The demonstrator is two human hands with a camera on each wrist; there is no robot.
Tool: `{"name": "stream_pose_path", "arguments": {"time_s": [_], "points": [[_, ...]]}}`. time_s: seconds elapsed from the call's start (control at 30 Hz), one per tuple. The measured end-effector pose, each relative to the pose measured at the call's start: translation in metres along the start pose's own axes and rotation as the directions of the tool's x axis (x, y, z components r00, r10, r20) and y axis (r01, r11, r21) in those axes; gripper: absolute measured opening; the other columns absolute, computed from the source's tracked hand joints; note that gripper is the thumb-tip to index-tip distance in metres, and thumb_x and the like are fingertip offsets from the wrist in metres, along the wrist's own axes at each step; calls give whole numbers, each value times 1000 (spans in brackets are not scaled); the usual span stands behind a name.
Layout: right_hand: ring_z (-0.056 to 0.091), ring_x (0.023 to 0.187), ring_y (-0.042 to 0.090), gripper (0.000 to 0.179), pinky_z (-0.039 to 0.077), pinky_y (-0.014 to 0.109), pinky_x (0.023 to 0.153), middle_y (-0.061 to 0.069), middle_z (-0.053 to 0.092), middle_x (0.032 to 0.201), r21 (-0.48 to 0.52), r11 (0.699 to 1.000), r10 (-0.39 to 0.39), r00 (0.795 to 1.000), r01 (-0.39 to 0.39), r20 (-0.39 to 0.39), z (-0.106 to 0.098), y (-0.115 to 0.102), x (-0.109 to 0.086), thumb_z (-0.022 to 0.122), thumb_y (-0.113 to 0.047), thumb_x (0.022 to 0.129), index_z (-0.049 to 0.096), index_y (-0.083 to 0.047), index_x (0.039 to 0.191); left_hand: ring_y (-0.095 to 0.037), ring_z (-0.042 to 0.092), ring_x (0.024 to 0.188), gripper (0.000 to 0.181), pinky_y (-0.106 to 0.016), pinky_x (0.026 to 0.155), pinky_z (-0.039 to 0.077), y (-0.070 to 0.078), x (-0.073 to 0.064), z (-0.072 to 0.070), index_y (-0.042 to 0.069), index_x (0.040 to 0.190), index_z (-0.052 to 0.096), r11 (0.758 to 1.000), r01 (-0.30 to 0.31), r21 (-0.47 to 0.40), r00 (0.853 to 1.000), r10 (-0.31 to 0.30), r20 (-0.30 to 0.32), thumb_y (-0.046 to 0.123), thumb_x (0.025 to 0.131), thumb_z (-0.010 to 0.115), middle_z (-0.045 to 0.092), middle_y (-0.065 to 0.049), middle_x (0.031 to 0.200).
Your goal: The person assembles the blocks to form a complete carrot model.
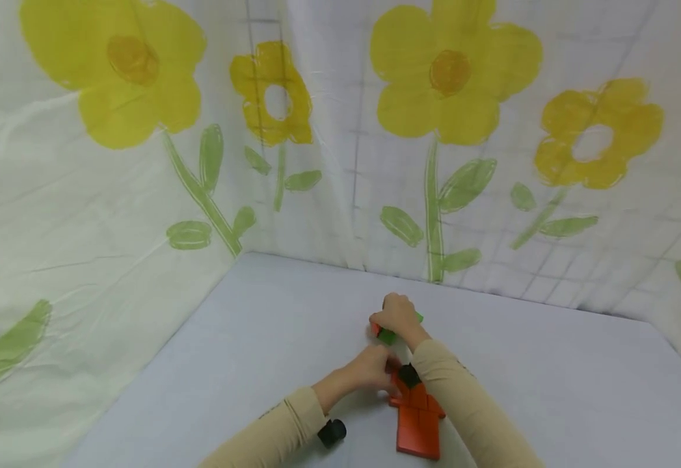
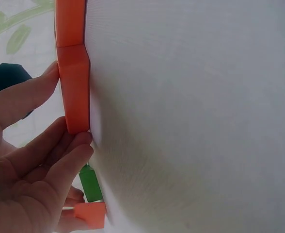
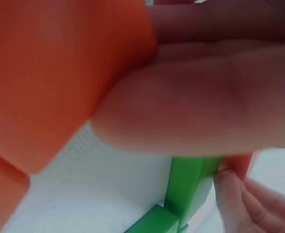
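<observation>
My left hand (image 1: 369, 369) reaches over the left edge of a flat group of orange-red blocks (image 1: 418, 432). In the left wrist view its thumb and fingers close on the end of an orange block (image 2: 74, 92); these fingers loom close in the right wrist view too. Farther forward, my right hand (image 1: 397, 317) bends over a small cluster of blocks, its palm hiding part of them. Its fingertips pinch a small orange block (image 2: 93, 215) beside a green block (image 2: 89, 183). Green blocks (image 3: 183, 187) meet at an angle near it.
A dark wrist camera (image 1: 409, 375) on the right wrist overlaps the orange-red group, and another (image 1: 332, 433) sits by the left cuff. The pale tabletop (image 1: 293, 312) ends at a hanging cloth (image 1: 340, 214) with painted yellow flowers at the back and left.
</observation>
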State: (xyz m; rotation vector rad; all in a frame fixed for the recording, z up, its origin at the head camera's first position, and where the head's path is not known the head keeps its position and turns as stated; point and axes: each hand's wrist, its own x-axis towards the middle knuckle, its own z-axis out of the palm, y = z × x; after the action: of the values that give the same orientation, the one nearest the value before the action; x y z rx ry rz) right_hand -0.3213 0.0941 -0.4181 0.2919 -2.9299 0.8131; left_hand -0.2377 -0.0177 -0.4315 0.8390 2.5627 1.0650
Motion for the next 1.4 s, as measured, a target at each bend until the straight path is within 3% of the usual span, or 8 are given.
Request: {"name": "stream_pose_path", "arguments": {"time_s": [0.1, 0.17, 0.27, 0.47, 0.67, 0.87, 1.1, 1.4], "points": [[47, 57, 15, 19, 40, 27, 52, 1, 55, 60, 38, 997, -66, 998, 66, 1, -9, 2, 0, 75, -14, 68, 63, 0, 69, -4, 48, 70, 34, -17, 67, 44, 1, 0, 0, -3, 96, 72, 1000, 9, -8, 1000, -9, 6, 5, 67, 87, 65, 0, 80], [60, 67, 21, 27, 49, 30, 61, 6, 67, 74, 94, 991, -96, 995, 94, 10, -17, 2, -2, 78, -15, 70, 70, 2, 90, -4, 49, 71, 34, -18, 67, 44, 1, 0, 0, -2, 97, 72, 1000, 19, -8, 1000, -19, 7, 5, 67, 87, 65, 0, 80], [66, 75, 23, 34, 53, 34, 66, 10, 71, 83, 204, 971, -134, 990, 122, 45, -32, 5, -10, 79, -13, 74, 69, 3, 103, -5, 49, 70, 34, -18, 67, 44, 1, 0, 0, -2, 98, 72, 999, 40, -7, 999, -40, 15, 6, 68, 86, 64, 1, 80], [67, 81, 20, 36, 54, 33, 71, 8, 70, 90, 348, 924, -208, 971, 156, 118, -64, 19, -41, 80, -12, 77, 68, 4, 106, -6, 48, 71, 35, -18, 66, 44, 1, 0, -1, -1, 100, 71, 999, 35, -2, 999, -35, 27, 8, 70, 86, 62, 2, 80], [64, 82, 15, 34, 54, 27, 72, 4, 68, 90, 401, 883, -354, 907, 243, 228, -88, 34, -84, 80, -9, 77, 67, 3, 106, -4, 47, 69, 34, -18, 65, 43, -2, 3, 1, 0, 98, 72, 999, 7, 37, 1000, -8, 13, 10, 69, 87, 63, 2, 79], [61, 77, 6, 31, 54, 25, 67, -4, 66, 88, 434, 862, -425, 838, 261, 341, -88, 36, -130, 79, -6, 75, 68, 0, 103, -5, 47, 70, 34, -19, 66, 43, -1, 1, 1, -1, 99, 71, 999, 35, 14, 999, -35, 9, 8, 70, 85, 60, 3, 79], [58, 73, -1, 28, 53, 23, 61, -14, 62, 84, 443, 842, -490, 780, 307, 390, -76, 35, -170, 80, -4, 73, 69, -5, 100, -6, 46, 70, 38, -19, 65, 42, 0, 1, 0, 0, 103, 71, 999, 40, 23, 999, -40, 10, 10, 70, 86, 60, 2, 80], [57, 78, 1, 32, 52, 22, 69, -15, 65, 94, 438, 885, -384, 780, 158, 494, -63, 33, -192, 82, -14, 77, 71, -6, 106, -6, 45, 72, 37, -19, 67, 41, 0, 0, -1, -1, 102, 71, 1000, 23, 13, 1000, -23, 8, 9, 69, 86, 58, 1, 81]]}}
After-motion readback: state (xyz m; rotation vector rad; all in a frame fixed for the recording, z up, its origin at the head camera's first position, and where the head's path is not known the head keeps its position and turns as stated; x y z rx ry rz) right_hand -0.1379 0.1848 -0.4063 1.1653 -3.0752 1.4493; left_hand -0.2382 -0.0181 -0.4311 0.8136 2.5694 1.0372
